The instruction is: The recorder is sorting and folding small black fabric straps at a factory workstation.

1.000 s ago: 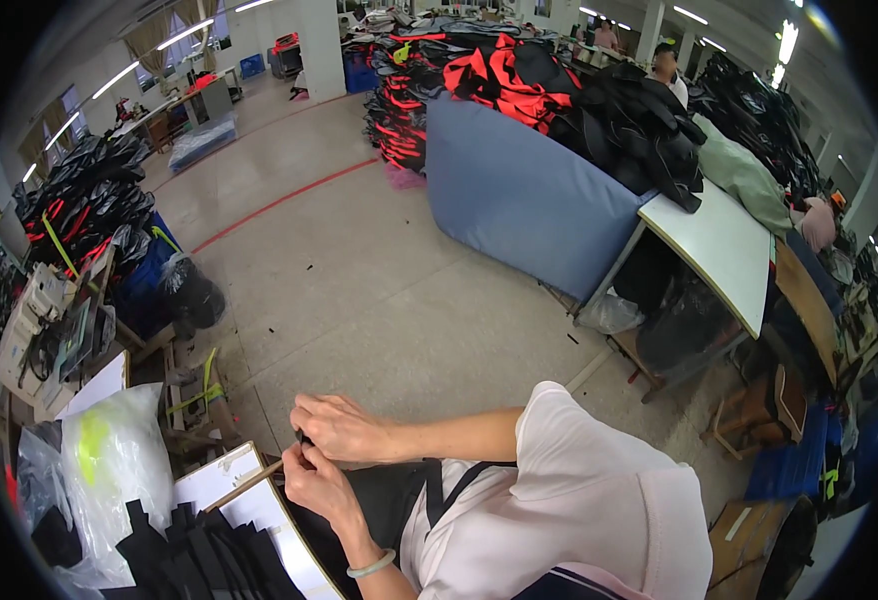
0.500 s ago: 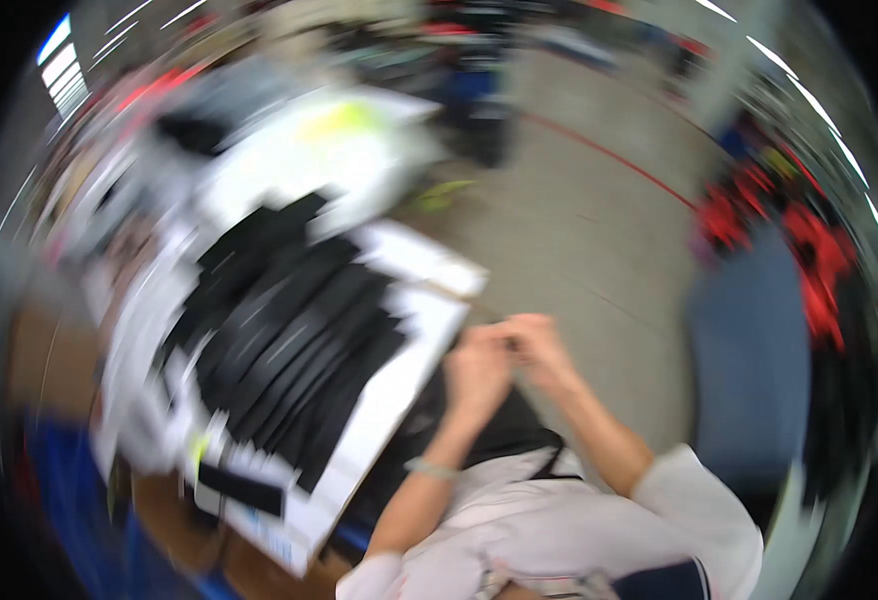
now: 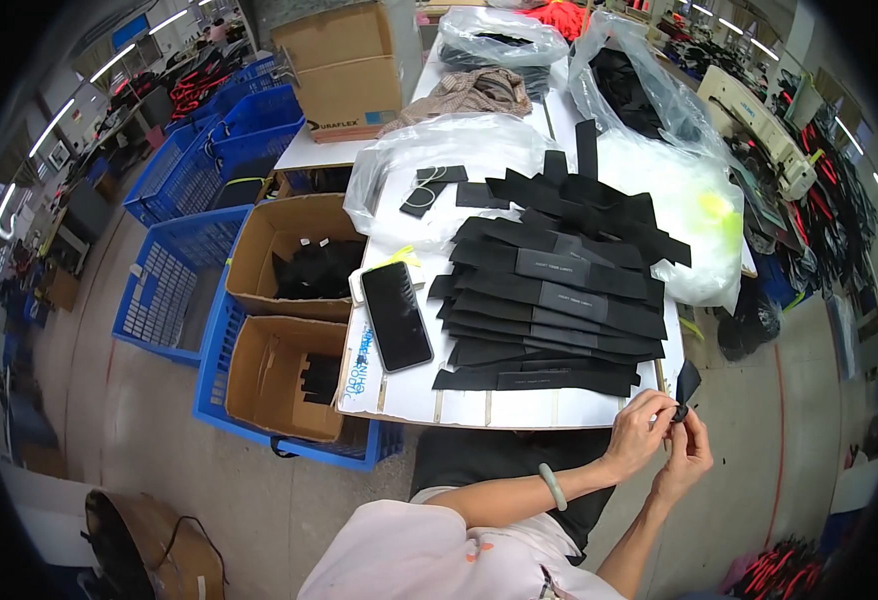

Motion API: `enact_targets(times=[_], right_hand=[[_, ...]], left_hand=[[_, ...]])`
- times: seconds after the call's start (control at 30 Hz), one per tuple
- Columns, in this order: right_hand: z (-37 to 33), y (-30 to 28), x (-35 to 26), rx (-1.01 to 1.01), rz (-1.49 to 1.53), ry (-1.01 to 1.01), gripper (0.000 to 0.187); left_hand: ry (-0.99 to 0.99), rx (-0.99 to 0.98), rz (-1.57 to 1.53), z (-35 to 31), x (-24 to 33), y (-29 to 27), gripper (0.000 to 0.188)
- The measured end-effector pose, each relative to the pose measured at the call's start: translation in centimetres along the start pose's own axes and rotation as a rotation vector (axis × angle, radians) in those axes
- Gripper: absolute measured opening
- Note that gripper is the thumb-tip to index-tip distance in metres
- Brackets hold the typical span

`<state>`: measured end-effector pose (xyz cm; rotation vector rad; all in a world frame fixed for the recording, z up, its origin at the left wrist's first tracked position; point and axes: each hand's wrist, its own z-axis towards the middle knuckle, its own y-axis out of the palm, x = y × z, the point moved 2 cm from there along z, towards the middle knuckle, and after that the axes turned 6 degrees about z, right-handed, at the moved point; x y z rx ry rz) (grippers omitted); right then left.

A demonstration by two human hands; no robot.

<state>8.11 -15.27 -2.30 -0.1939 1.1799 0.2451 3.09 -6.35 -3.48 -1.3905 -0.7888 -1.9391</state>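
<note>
Just off the right front corner of the table, my left hand (image 3: 635, 436) and my right hand (image 3: 689, 458) meet, fingertips pinched together. Between them is a small black fabric strip (image 3: 689, 382), bunched at the fingers, with a flat end sticking up behind. My fingers partly hide it. Beside my hands, on the white tabletop (image 3: 409, 402), lies an overlapping pile of wide black bands (image 3: 559, 300) with grey printed patches. A black-screened phone (image 3: 397, 316) rests to the left of that pile.
Left of the table, cardboard boxes (image 3: 244, 400) with black pieces sit in or against blue plastic crates (image 3: 174, 285). Clear plastic bags (image 3: 649, 90) and a patterned brown cloth (image 3: 474, 95) crowd the far side. Loose black pieces with a white cord (image 3: 429, 190) lie behind the phone.
The view has swung left and sharpened, bringing the table to the middle. My hands stay pinched together, now by the table's right front corner.
</note>
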Motion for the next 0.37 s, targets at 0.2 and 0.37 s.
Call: enact_targets(times=[0.2,0.37], right_hand=[[1.4,0.0,-1.1,-0.093,0.137,0.085,0.020],[2.4,-1.0,-0.5,-0.184,0.340,0.259,0.020]], left_hand=[[0.121,0.045,0.012,0.5,0.3,-0.8,0.010],[0.257,0.055,0.083,0.7,0.7,-1.7,0.013]])
